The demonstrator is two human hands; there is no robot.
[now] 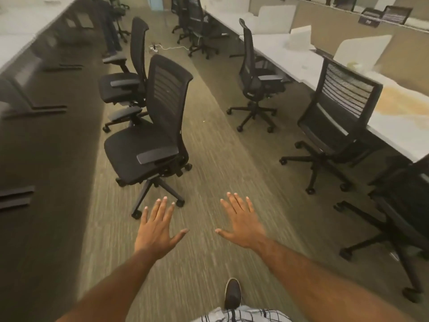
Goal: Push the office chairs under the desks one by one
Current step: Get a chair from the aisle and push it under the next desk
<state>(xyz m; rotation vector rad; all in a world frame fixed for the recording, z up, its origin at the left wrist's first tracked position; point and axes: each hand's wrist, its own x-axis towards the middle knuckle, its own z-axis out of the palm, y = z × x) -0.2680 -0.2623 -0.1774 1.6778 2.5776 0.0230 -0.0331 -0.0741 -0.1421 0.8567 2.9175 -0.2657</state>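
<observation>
Blur smears the carpet [209, 140] and the far end of the aisle, so I cannot count the chairs back there. At the right edge one chair [394, 219] is cut off, only its base and part of the seat showing. Nearer, I count four clear office chairs: two on the left, the nearest chair [148, 140] and a second chair [130, 84] just behind it, both out in the aisle facing the dark left desk [34, 73]; two on the right, a mesh-backed chair [336, 112] and a farther chair [255, 82], near the white tabletop [301, 59]. My left hand [155, 231] and right hand [243, 221] are spread flat, empty, touching nothing. One shoe [232, 293] shows below.
</observation>
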